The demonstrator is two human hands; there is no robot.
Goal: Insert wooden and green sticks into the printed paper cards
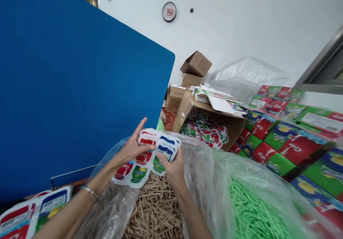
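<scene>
Several flat white-edged cut-outs printed with soda cans (146, 142) are pinched between my two hands, fanned as a loose stack. My left hand (133, 146) grips the left side, thumb across the front and index finger stretched upward. On the right edge, my right hand (173, 164) is closed with its thumb over a blue-topped can print. Just below, another can cut-out (139, 174) rests partly on the clear plastic bag (115, 199). Brown crinkled paper strips (155, 210) fill the bag beneath my hands.
Green paper strips (254, 210) fill a bag at right. Beyond it, a tipped cardboard box (235, 133) holds many cut-outs. Printed cartons (289, 149) are stacked on the right. A tall blue panel (80, 81) blocks the left; larger can prints (34, 210) lie at lower left.
</scene>
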